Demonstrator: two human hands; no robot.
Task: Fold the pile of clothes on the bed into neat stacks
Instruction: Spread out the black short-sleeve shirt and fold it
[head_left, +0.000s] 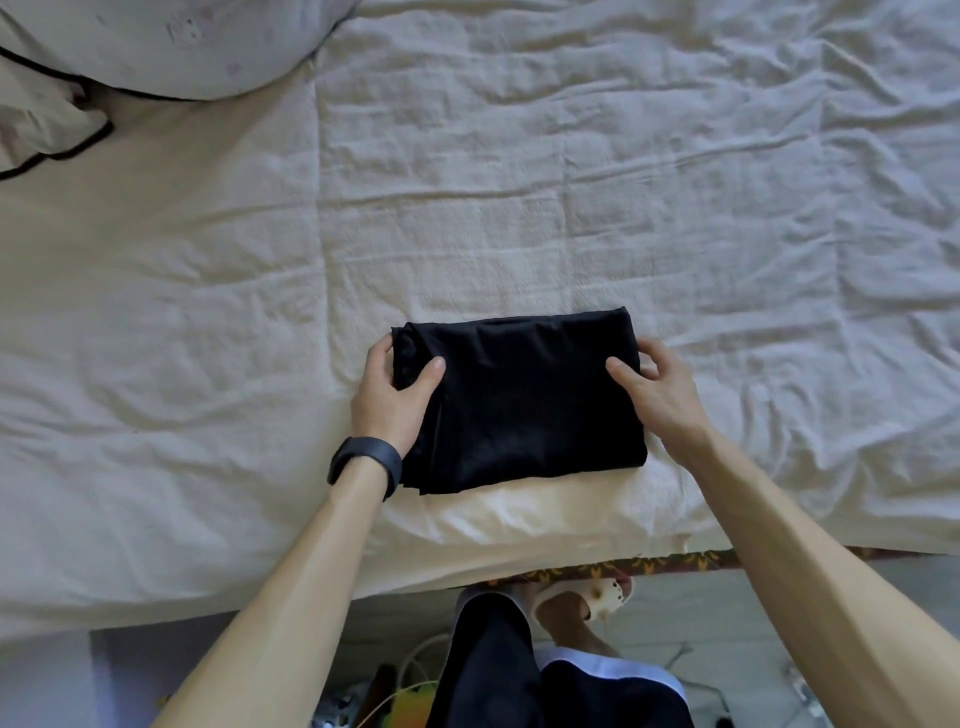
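Rumpled bed (571, 182): folded black garment (519, 405); left hand (395, 395), right hand (660, 395) pinching its sides.

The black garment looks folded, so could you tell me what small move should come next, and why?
Probably lift it and set it aside on the bed sheet to start a stack. The black garment already lies as a compact rectangle, the left hand and right hand grip its two sides, and no stack is in view.

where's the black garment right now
Head view: the black garment lies centre on the bedsheet near its front edge, between the left hand and right hand.
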